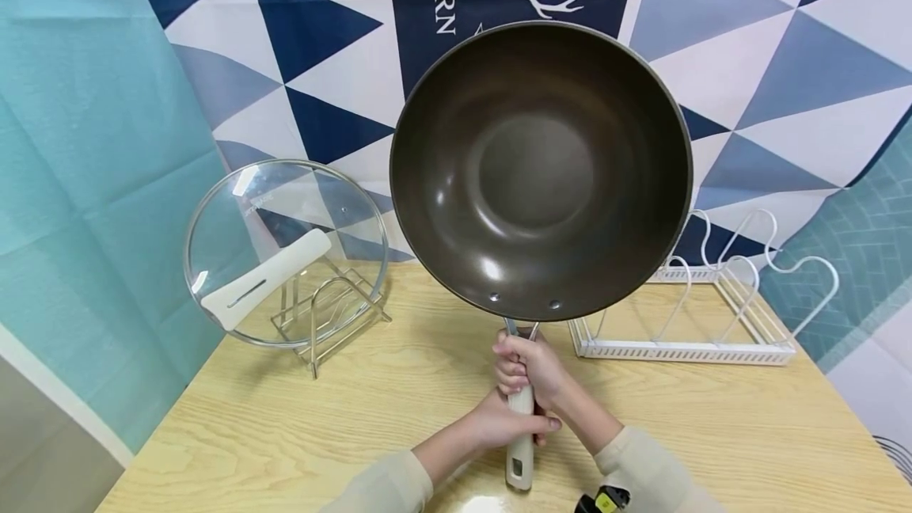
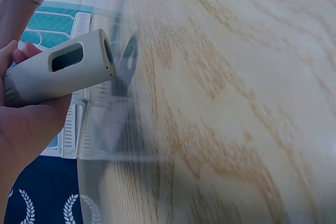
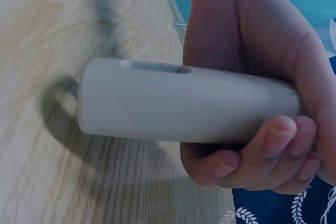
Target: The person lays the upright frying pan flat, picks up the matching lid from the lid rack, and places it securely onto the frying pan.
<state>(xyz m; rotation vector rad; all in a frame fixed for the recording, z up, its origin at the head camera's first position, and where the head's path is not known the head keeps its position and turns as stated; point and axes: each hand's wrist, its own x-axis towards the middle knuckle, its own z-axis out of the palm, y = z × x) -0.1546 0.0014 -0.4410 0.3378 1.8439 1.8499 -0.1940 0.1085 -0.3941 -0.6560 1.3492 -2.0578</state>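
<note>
**A:** What does the head view give us?

**B:** The wok (image 1: 536, 172) is held up over the table (image 1: 427, 355), bowl facing us, handle (image 1: 519, 454) at its six o'clock. Our right hand (image 1: 533, 369) curls round the handle near the rim; our left hand (image 1: 502, 422) grips lower. From our hands, a glass lid (image 1: 281, 192) stands at ten o'clock, a white rack (image 1: 684, 351) at two.

**A:** And the left wrist?

**B:** The handle's slotted end sticks out toward two o'clock — rigid, by its look.

**A:** Right wrist?

**B:** Fingers wrap the handle at four o'clock; we can't tell which hand's.

**A:** Heavy?

**B:** Probably front-heavy, and the glossy bowl looks slippery — we'd keep both hands on the handle, one close to the rim.
</note>
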